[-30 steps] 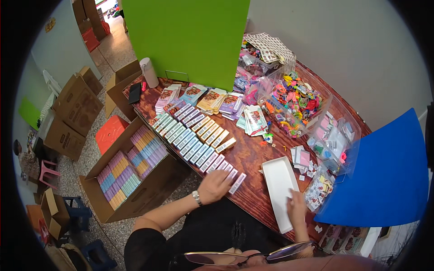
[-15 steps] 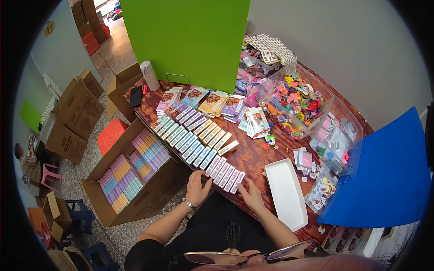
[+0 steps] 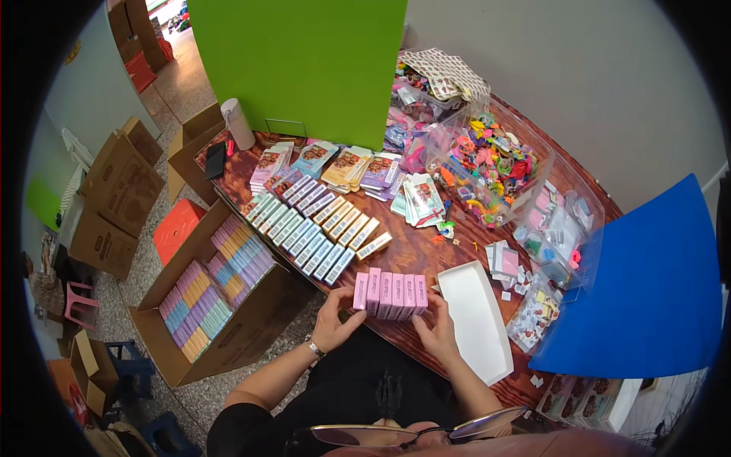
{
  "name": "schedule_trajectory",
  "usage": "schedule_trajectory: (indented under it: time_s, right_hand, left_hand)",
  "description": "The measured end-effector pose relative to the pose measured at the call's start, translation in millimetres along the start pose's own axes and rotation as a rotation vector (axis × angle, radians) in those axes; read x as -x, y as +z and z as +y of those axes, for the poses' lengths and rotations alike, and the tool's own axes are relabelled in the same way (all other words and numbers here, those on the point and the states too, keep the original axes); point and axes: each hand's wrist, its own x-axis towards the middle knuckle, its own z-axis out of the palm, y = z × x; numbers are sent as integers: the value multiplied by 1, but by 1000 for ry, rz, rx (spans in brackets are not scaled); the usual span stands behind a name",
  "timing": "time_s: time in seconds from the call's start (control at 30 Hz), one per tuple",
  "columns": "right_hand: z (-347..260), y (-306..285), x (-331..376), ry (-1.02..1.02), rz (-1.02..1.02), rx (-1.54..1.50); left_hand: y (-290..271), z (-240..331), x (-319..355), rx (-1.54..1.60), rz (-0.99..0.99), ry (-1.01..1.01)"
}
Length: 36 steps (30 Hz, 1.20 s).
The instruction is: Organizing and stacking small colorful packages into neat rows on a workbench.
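Observation:
Between my two hands is a row of small pink boxes (image 3: pixel 391 295), pressed together side by side. My left hand (image 3: pixel 336 321) grips the left end of the row, and my right hand (image 3: pixel 437 329) closes on its right end. Their pink front faces show, and the row looks tilted up at the table's near edge. Just right of my right hand lies a shallow white box tray (image 3: pixel 476 324). Left of the row, more small boxes stand in lines: blue ones (image 3: pixel 312 251), green ones (image 3: pixel 268 216), yellow ones (image 3: pixel 358 228) and purple ones (image 3: pixel 307 193).
Stacks of printed cards (image 3: pixel 348 167) lie behind the boxes. Clear bins of colourful trinkets (image 3: pixel 495 164) stand at the far right, near a blue board (image 3: pixel 640 289). A green panel (image 3: pixel 297 68) rises at the back. On the left, an open carton (image 3: pixel 171 365) holds rows of pastel boxes.
The pink row has come away from the blue boxes and moved right, between both hands. Its boxes have turned so their pink faces show instead of the white ends.

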Motion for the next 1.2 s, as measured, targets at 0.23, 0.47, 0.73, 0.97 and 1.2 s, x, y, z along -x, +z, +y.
schedule_trajectory:
  time_s: [0.23,0.47,0.73,0.97,1.2]
  right_hand:
    - [-2,-10,13,97,-82,245]
    - [-7,-7,2,25,-106,253]
    - [-21,-6,11,-59,-50,346]
    - [-23,-108,-17,-73,189,269]
    - [37,-162,-59,148,323,-90]
  left_hand:
    - [12,-9,2,21,-16,-280]
    - [7,0,-16,-81,-34,-108]
    - [14,8,-8,13,-160,-165]
    - [91,62,-31,217,-440,-6]
    - [180,28,-67,122,-397,67]
